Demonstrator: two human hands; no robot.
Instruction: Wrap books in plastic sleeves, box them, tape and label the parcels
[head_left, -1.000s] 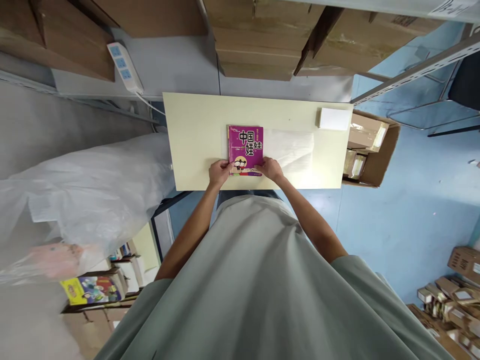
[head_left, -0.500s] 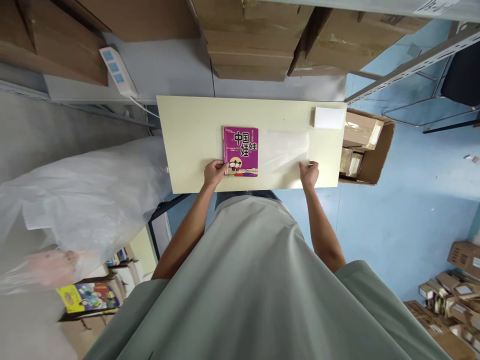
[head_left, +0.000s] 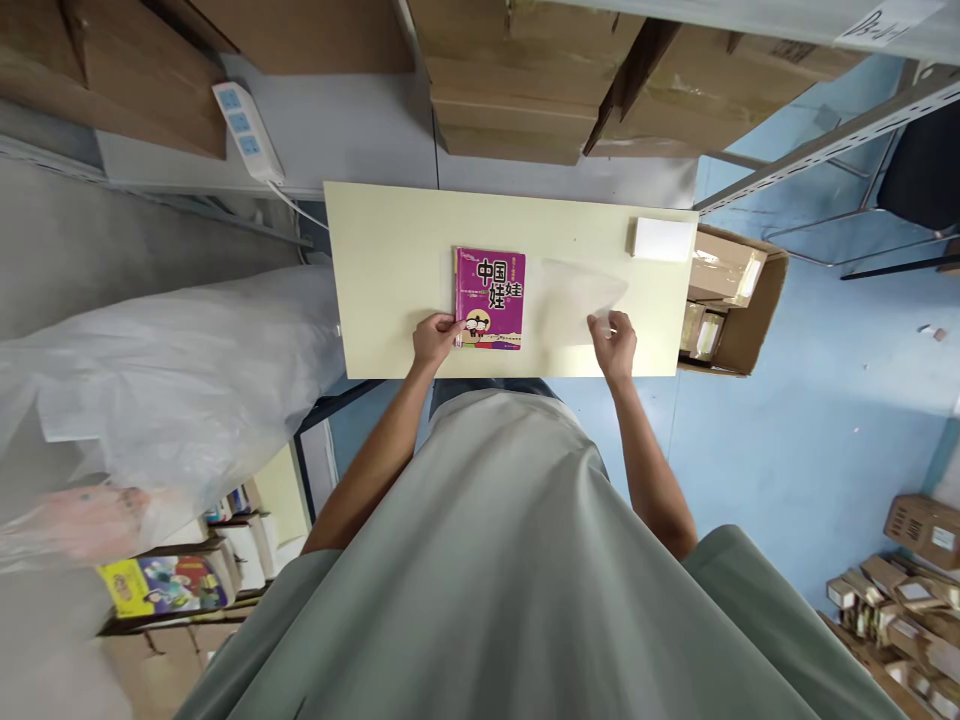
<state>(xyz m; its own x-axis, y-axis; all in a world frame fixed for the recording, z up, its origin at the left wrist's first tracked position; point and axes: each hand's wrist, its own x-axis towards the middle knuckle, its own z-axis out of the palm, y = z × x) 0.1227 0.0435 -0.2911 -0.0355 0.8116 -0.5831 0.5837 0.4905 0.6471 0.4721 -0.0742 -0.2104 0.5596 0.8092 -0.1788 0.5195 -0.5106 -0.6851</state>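
At the far left a large clear bag [head_left: 195, 340] runs out of the picture; something pinkish inside it is too blurred to name. Below it, a yellow-and-blue picture book [head_left: 169, 585] lies beside other books partly out of sight. Above, a white power strip [head_left: 247, 133] sits next to a brown box [head_left: 146, 85] cut off by the top edge. The left hand [head_left: 433, 340] grips the lower left corner of a purple book [head_left: 491, 300], thumb over the cover; the other fingers are mostly hidden. The book lies face up near the middle of a cream table [head_left: 390, 300], its smaller print unreadable. Below, the grey-green shirt [head_left: 480, 560] blocks the view of most of the legs. Right of the book, a thin see-through sheet [head_left: 574, 290] has its lower right part lifted, pinched in the right hand [head_left: 615, 345]; its faint edges make it hard to tell whether it runs under the book. A plain white block [head_left: 664, 239] lies near the table's upper right corner. Beyond, an open carton [head_left: 763, 310] holds taped packages, partly covered by the table, and a dark chair [head_left: 926, 160] is cut off at the right edge.
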